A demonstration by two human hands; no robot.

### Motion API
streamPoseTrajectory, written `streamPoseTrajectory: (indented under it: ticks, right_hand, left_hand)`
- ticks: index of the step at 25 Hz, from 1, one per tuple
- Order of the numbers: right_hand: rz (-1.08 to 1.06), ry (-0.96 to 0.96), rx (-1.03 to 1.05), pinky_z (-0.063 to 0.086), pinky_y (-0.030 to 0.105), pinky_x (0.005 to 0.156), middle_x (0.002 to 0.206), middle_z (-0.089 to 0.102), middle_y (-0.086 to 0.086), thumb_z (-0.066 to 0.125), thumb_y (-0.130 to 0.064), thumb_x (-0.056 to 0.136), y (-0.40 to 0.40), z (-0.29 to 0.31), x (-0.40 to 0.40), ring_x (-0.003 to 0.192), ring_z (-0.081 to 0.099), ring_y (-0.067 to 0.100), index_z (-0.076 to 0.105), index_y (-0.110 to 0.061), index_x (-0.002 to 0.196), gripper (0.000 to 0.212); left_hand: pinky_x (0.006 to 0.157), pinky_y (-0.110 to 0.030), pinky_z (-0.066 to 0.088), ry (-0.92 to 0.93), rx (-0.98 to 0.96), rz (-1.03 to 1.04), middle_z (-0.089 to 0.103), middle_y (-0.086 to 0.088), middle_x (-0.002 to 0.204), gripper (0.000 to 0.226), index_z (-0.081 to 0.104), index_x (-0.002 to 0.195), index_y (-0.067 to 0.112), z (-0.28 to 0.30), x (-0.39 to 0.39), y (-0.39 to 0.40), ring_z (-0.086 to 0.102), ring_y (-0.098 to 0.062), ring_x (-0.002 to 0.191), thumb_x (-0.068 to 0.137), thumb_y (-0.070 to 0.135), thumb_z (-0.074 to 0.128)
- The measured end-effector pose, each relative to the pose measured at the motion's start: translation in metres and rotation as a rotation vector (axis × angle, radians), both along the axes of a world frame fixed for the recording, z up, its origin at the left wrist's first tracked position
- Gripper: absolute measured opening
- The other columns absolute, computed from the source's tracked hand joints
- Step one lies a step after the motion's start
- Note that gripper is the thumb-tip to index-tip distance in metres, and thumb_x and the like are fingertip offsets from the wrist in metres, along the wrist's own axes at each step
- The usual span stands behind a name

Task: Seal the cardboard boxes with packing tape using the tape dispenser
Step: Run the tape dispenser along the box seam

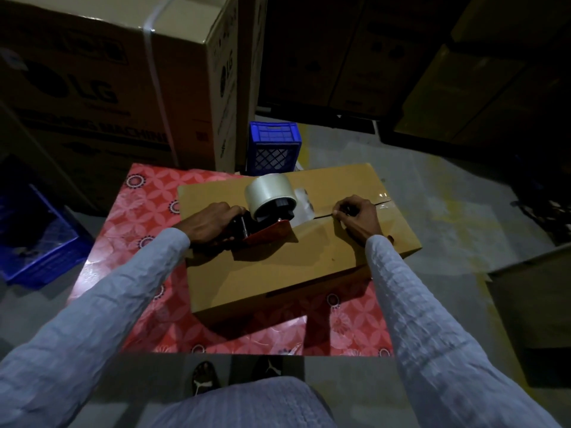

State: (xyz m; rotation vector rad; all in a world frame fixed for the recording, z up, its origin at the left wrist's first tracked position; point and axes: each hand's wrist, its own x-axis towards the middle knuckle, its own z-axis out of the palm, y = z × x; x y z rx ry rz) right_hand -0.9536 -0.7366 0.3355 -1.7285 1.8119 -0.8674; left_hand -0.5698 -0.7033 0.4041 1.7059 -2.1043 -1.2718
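Red patterned table (148, 211), cardboard box (309, 257) on it: left hand (210, 223) grips tape dispenser (265, 211), right hand (358, 216) pinches at the seam.

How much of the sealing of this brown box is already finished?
Done: a short piece of clear tape covers the right end of the seam on the brown cardboard box. In hand: the left hand grips the red tape dispenser, and the right hand rests on the seam. Left: most of the seam is bare.
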Motion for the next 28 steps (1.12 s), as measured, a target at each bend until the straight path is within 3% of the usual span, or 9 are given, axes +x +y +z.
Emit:
streamPoseTrajectory:
  ticks: [2, 7, 10, 14, 16, 18, 22, 25, 28]
  right_hand:
    - [-0.003, 0.072, -0.046, 0.057, 0.038, 0.073, 0.081, 0.066, 0.002, 0.072, -0.012, 0.081, -0.001, 0.003, 0.015, 0.080, 0.064, 0.022, 0.070, -0.019, 0.077, 0.008]
    - [0.227, 0.093, 0.016, 0.045, 0.017, 0.060, 0.079, 0.061, -0.006, 0.066, -0.016, 0.083, 0.021, 0.015, 0.101, 0.071, 0.061, 0.008, 0.055, -0.025, 0.086, 0.015]
    - [0.234, 0.088, 0.064, 0.051, 0.022, 0.051, 0.081, 0.064, -0.006, 0.062, -0.014, 0.069, 0.027, 0.006, 0.125, 0.071, 0.067, 0.010, 0.047, -0.030, 0.098, 0.037]
    - [0.168, 0.113, 0.056, 0.054, 0.027, 0.053, 0.082, 0.066, -0.006, 0.059, -0.023, 0.075, 0.028, 0.010, 0.120, 0.071, 0.067, 0.010, 0.048, -0.031, 0.102, 0.030]
    - [0.047, -0.150, 0.155, 0.052, 0.030, 0.051, 0.074, 0.067, 0.002, 0.064, -0.036, 0.077, 0.030, 0.018, 0.127, 0.064, 0.064, 0.017, 0.054, -0.028, 0.087, 0.016]
    - [-0.089, -0.477, 0.298, 0.050, 0.036, 0.051, 0.067, 0.061, 0.014, 0.066, -0.052, 0.077, 0.026, 0.021, 0.127, 0.059, 0.060, 0.021, 0.057, -0.021, 0.075, 0.032]
    - [-0.089, -0.230, 0.232, 0.054, 0.034, 0.054, 0.086, 0.072, 0.020, 0.060, -0.033, 0.099, 0.015, 0.018, 0.097, 0.066, 0.066, 0.017, 0.063, -0.008, 0.107, 0.026]
    - [0.041, -0.015, 0.232, 0.051, 0.032, 0.082, 0.104, 0.071, 0.018, 0.070, -0.004, 0.093, 0.001, 0.023, 0.079, 0.090, 0.059, 0.016, 0.060, -0.014, 0.100, 0.016]
    - [0.022, -0.109, 0.187, 0.054, 0.036, 0.080, 0.088, 0.068, 0.013, 0.072, -0.022, 0.090, -0.003, 0.025, 0.088, 0.086, 0.060, 0.016, 0.063, -0.015, 0.090, 0.012]
  left_hand:
    - [0.076, -0.035, 0.041, -0.020, -0.024, -0.018, 0.054, -0.015, 0.100, 0.023, 0.059, 0.110, 0.019, -0.002, 0.003, 0.000, 0.054, -0.027, 0.085, 0.110, 0.026, 0.037]
    - [0.055, -0.033, 0.041, 0.210, 0.164, 0.117, 0.061, -0.014, 0.073, 0.040, 0.061, 0.086, 0.014, 0.002, 0.002, -0.003, 0.050, -0.020, 0.052, 0.107, 0.042, 0.040]
    - [0.062, -0.032, 0.041, 0.078, 0.097, 0.013, 0.062, -0.016, 0.087, 0.029, 0.063, 0.099, 0.013, 0.001, 0.001, -0.006, 0.052, -0.020, 0.066, 0.106, 0.036, 0.047]
    - [0.053, -0.032, 0.041, 0.242, 0.185, 0.088, 0.059, -0.011, 0.071, 0.038, 0.061, 0.083, 0.023, 0.003, -0.001, -0.003, 0.049, -0.020, 0.052, 0.109, 0.038, 0.038]
    - [0.060, -0.038, 0.046, 0.183, 0.127, 0.032, 0.060, -0.013, 0.078, 0.034, 0.062, 0.090, 0.021, 0.003, -0.001, -0.004, 0.054, -0.025, 0.061, 0.109, 0.034, 0.037]
    - [0.073, -0.042, 0.051, 0.069, 0.043, -0.032, 0.063, -0.015, 0.094, 0.028, 0.061, 0.109, 0.016, 0.002, -0.005, -0.006, 0.061, -0.031, 0.073, 0.110, 0.029, 0.036]
    - [0.078, -0.033, 0.047, 0.086, 0.078, -0.009, 0.062, -0.020, 0.112, 0.033, 0.054, 0.135, 0.010, 0.003, -0.029, -0.012, 0.063, -0.030, 0.089, 0.109, 0.022, 0.039]
    - [0.083, -0.035, 0.044, 0.056, 0.049, -0.043, 0.059, -0.022, 0.117, 0.035, 0.051, 0.138, 0.013, 0.008, -0.038, -0.017, 0.058, -0.027, 0.093, 0.110, 0.026, 0.033]
    - [0.079, -0.033, 0.038, 0.076, 0.073, 0.008, 0.056, -0.022, 0.114, 0.034, 0.048, 0.138, 0.010, 0.006, -0.026, -0.019, 0.054, -0.026, 0.092, 0.110, 0.022, 0.033]
